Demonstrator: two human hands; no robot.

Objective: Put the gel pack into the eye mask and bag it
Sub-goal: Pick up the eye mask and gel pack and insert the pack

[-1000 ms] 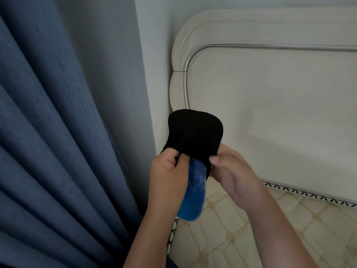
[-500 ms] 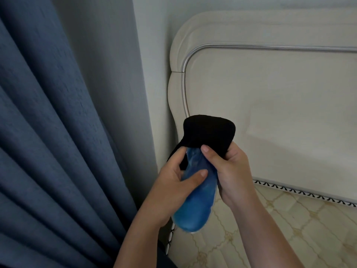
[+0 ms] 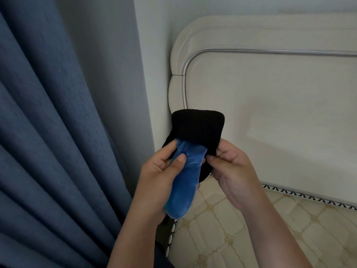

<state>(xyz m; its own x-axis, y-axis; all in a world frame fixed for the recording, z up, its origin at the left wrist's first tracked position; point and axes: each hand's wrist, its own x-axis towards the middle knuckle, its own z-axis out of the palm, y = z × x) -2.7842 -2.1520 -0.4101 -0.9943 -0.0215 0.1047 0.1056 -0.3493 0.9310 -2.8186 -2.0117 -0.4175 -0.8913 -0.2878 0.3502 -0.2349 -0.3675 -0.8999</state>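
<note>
Has shifted the right hand [image 3: 233, 171] since half a second ago: off the front of the pocket mouth, where its thumb lay over the pack, and out to the right side of the black eye mask [image 3: 197, 128]. Has kept the left hand [image 3: 160, 182] wrapped on the blue gel pack [image 3: 185, 180], much where it was.

Now pinches the mask's right edge between right thumb and curled forefinger, just beside the pack. Grips the pack with the left hand, fingers curled round its left side, one fingertip pressed flat on its front just below the mouth. Holds both things in the air, clear of the bed, above the corner of the mattress [image 3: 222, 238] nearest the headboard [image 3: 280, 113].

Has the pack only partly in: upper end tucked inside the mouth, greater part hanging out below, slanting down and leftward, rounded lower end poking out beneath the left palm. Has the mask upright, closed rounded end on top, a strip of its black fabric visible behind the pack on the right.

Around the hands: cream padded headboard with a silver trim [image 3: 270, 52] following its curve; quilted mattress with a gold lattice pattern and black-and-white zigzag piping [image 3: 309, 198] along its edge; heavy blue curtain [image 3: 48, 132] filling the left side; pale wall [image 3: 154, 55] between curtain and headboard. Bare forearms, both, rising from the bottom edge.
</note>
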